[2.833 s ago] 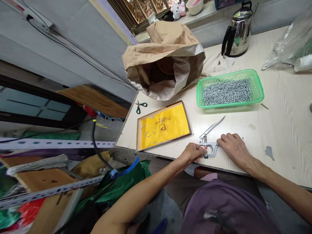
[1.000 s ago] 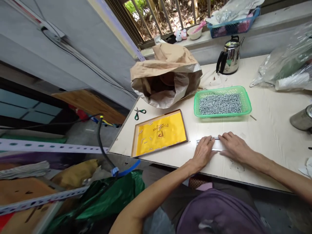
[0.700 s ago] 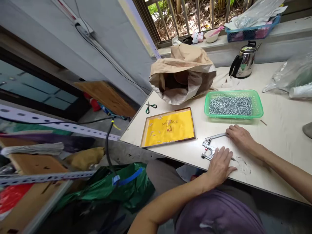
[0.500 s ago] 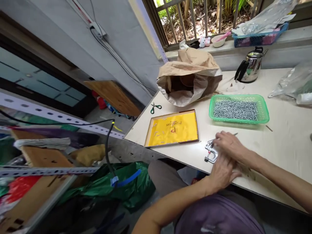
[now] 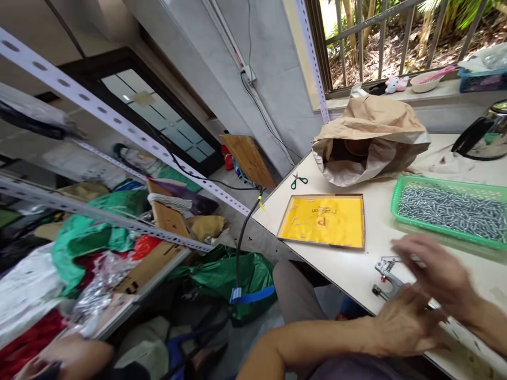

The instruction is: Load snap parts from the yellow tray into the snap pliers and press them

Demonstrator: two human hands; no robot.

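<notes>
A small grey metal tool with a C-shaped frame [image 5: 390,279] and a spring near its top is close to the table's front edge. My left hand [image 5: 410,319] is closed around its near end, with the fingers partly hidden. My right hand [image 5: 443,274] hovers just above and beside the left one, its fingers smeared by motion, so I cannot see whether anything is in them. Behind the hands stands a green plastic basket [image 5: 447,240] full of small silver screw-like metal pieces. To the left lies a shallow tray [image 5: 363,224] with a yellow printed lining and a few small pieces on it.
Green-handled scissors [image 5: 299,180] lie near the table's left edge. A crumpled brown paper bag [image 5: 380,119] and a metal kettle [image 5: 489,132] stand at the back. A black cable [image 5: 240,248] hangs left of the table. At lower left shows what looks like another person's arm [image 5: 79,356].
My view has turned left, so the table sits further right. The right hand has lifted off the left and is now slightly apart, while the left stays at the tool.
</notes>
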